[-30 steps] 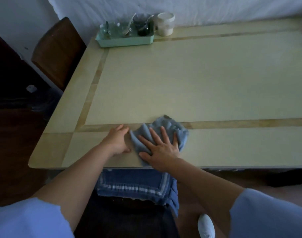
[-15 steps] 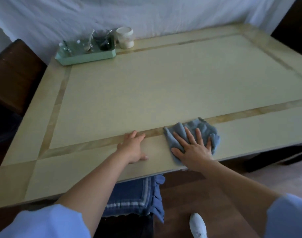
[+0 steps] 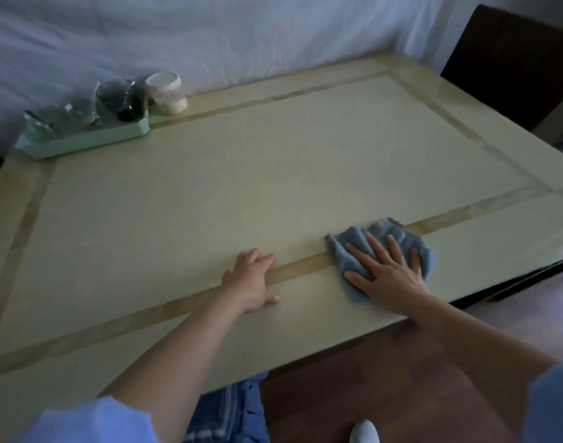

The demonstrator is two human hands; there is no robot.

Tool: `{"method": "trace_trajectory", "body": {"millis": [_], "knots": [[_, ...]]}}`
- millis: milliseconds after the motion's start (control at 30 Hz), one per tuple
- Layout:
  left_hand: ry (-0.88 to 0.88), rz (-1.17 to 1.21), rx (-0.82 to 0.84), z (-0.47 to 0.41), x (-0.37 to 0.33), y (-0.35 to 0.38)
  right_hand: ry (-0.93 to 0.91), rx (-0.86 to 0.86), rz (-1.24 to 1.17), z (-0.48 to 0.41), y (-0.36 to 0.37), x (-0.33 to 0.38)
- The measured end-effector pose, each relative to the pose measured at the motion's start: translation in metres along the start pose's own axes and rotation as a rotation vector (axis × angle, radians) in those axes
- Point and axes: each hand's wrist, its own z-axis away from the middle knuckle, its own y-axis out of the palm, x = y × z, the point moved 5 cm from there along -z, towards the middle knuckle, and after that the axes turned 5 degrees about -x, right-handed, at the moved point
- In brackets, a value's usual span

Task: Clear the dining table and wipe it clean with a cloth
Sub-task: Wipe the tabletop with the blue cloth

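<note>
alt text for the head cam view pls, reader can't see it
A person's right hand presses a blue cloth flat on a pale dining table near its front edge, while the left hand rests open on the tabletop beside it. At the far left corner stand a mint-green tray of glassware and a white lidded jar.

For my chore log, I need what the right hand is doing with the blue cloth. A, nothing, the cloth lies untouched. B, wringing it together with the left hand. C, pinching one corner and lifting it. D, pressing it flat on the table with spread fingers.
D: the right hand lies flat, fingers spread, on the blue cloth on the table; the left hand rests on bare tabletop, apart from it.
</note>
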Motion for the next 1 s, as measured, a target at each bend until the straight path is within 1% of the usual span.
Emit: {"method": "trace_trajectory", "body": {"millis": [67, 133, 167, 267, 333, 400, 467, 567, 733, 867, 1000], "knots": [[-0.008, -0.003, -0.009, -0.01, -0.008, -0.002, 0.079, 0.005, -0.001, -0.015, -0.005, -0.011], [-0.03, 0.003, -0.017, -0.023, -0.015, -0.003, 0.087, 0.007, -0.012, -0.03, -0.007, 0.004], [-0.041, 0.011, -0.025, -0.029, -0.019, -0.003, 0.047, -0.002, -0.019, -0.036, -0.006, 0.02], [-0.07, 0.013, -0.052, -0.041, -0.022, -0.003, -0.167, -0.022, -0.006, -0.039, 0.0, 0.068], [-0.062, 0.019, -0.068, -0.047, -0.022, -0.001, -0.252, -0.014, 0.013, -0.035, 0.004, 0.072], [-0.071, 0.028, -0.046, -0.049, -0.028, 0.002, -0.285, -0.01, 0.027, -0.031, 0.001, 0.054], [-0.042, 0.02, -0.009, -0.054, -0.044, 0.006, -0.253, -0.016, 0.016, -0.026, -0.005, 0.025], [0.054, -0.008, 0.027, -0.064, -0.089, 0.017, -0.162, -0.014, 0.013, -0.009, -0.01, -0.012], [0.16, -0.054, 0.036, -0.075, -0.145, 0.033, -0.148, -0.04, 0.013, 0.015, -0.011, -0.039], [0.165, -0.048, 0.045, -0.09, -0.164, 0.036, -0.145, -0.038, -0.022, 0.019, -0.021, -0.07], [0.132, -0.051, 0.037, -0.105, -0.188, 0.037, -0.085, -0.059, -0.037, 0.004, -0.036, -0.128]]}}
